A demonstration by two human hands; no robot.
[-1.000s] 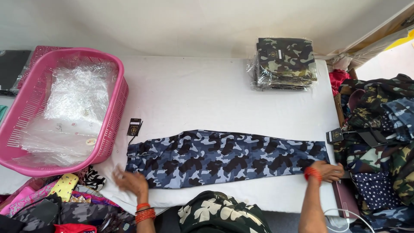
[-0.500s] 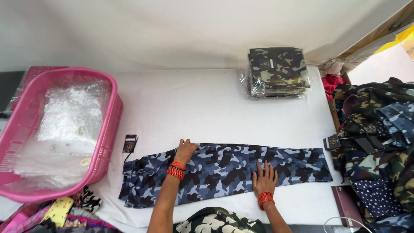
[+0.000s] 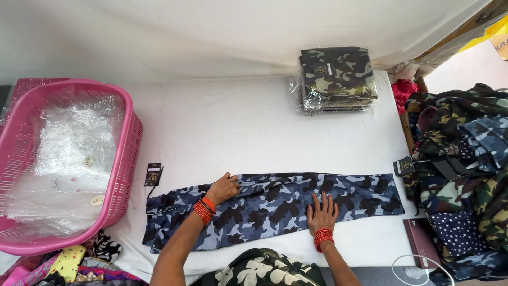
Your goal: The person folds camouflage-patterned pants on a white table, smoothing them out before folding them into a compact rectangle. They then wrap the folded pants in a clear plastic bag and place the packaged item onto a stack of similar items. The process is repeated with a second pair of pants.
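Two hands lie on one garment; entries run left to right.

Pink basket (image 3: 124, 175), at 9 o'clock on the white table (image 3: 238, 127): holds crumpled clear plastic bags (image 3: 69, 159). Patterned cloth scraps (image 3: 69, 262) sit below it at 7 o'clock.

Black hang tag (image 3: 153, 174): just off the garment's left end, joined to it by a thin cord.

Blue camouflage trousers (image 3: 275, 204): folded lengthwise into a long strip, flat along the near edge of the table, from about 7 to 4 o'clock.

Left hand (image 3: 224, 188): on the upper edge of the strip left of centre, fingers curled, tips on a fabric fold. Whether it pinches the fold or only presses it, cannot tell.

Right hand (image 3: 321, 213): flat, palm down, fingers straight and close together, pressing the cloth right of centre. Holds nothing.

Stack of bagged camouflage garments (image 3: 336, 79): 1 o'clock, well apart from both hands.

Heap of loose camouflage clothing (image 3: 465, 164): 3 o'clock, off the table's right end.

Handling, judged: cloth looks soft, limp and light, not slippery, not fragile. It sags and creases if lifted by one point. Best taken at a folded edge or at the two ends, with a flat palm to pin it.
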